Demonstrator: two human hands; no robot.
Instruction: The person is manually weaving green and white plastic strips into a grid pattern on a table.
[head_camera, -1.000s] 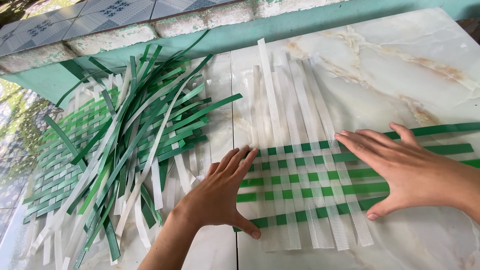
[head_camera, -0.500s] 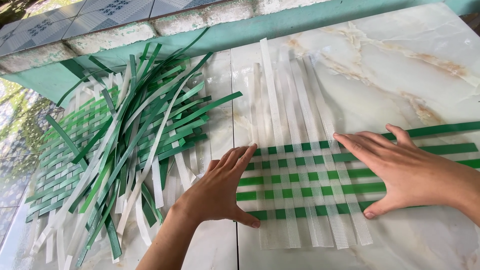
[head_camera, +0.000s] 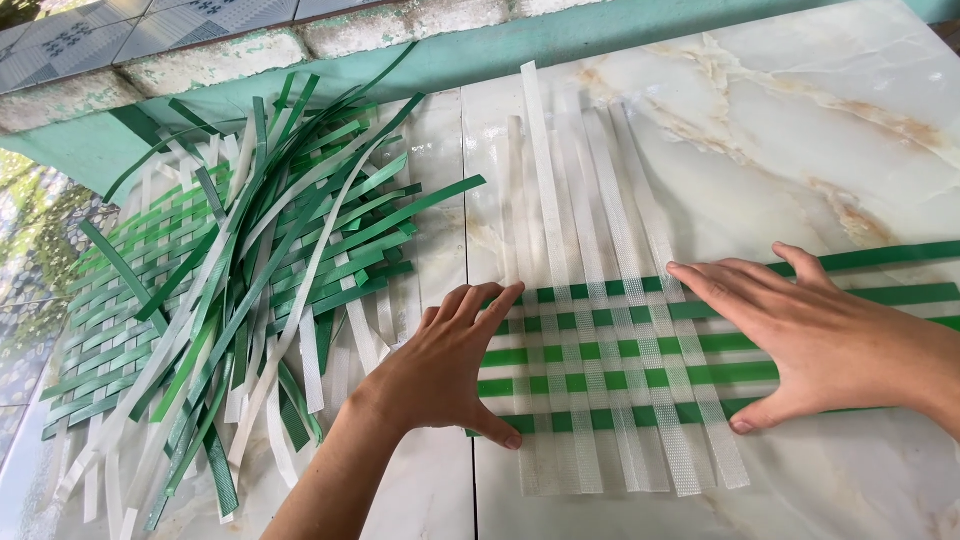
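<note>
We see a half-woven mat (head_camera: 620, 370) of white mesh strips and green strips lying flat on a marble-patterned tabletop (head_camera: 820, 130), and we take this mat as our landmark. Our left hand (head_camera: 445, 375) presses on the mat's left edge, fingers extended and held together, thumb spread toward the near side; nothing is clasped. Our right hand (head_camera: 825, 345) lies flat on the mat's right part, fingers spread over the green strips, likewise clasping nothing. Beyond the mat's far edge the white strips (head_camera: 560, 190) run on unwoven, and past them the tabletop is bare up to the green wall ledge (head_camera: 520, 50) (the widest free surface). Right of the mat, the green strips (head_camera: 880, 258) trail out of view beside bare marble. The near edge of the mat leaves a narrow band of bare top. Left of the mat, just beyond our left hand, a loose heap of green and white strips (head_camera: 250, 280) crowds the surface, lying partly over another woven panel (head_camera: 110, 330).
</note>
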